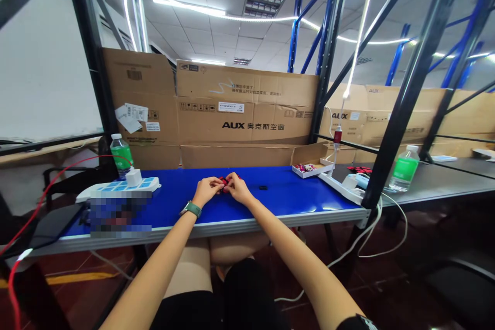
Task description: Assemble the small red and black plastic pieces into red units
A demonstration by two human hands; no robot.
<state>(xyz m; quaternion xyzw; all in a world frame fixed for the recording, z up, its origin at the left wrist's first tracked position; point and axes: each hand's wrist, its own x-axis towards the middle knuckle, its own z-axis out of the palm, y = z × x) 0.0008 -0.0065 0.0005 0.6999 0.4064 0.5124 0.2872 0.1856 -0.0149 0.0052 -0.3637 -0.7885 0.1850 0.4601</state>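
Over the blue tabletop (170, 207), my left hand (207, 191) and my right hand (238, 189) meet with fingers pinched. Between the fingertips of both is a small red and black piece (224, 182), mostly covered, so its kind cannot be made out. A green-banded watch (192, 209) is on my left wrist. To the right of my right hand, a small flat black piece (263, 187) lies on the blue surface, apart from the hand.
An open box (312, 169) with red and white items stands at the back right. Power strips (149, 184) and bottles (122, 157) flank both ends. Cardboard panels (247, 113) close the back; a dark rack post (402, 77) rises at right. Red and white cables trail nearby.
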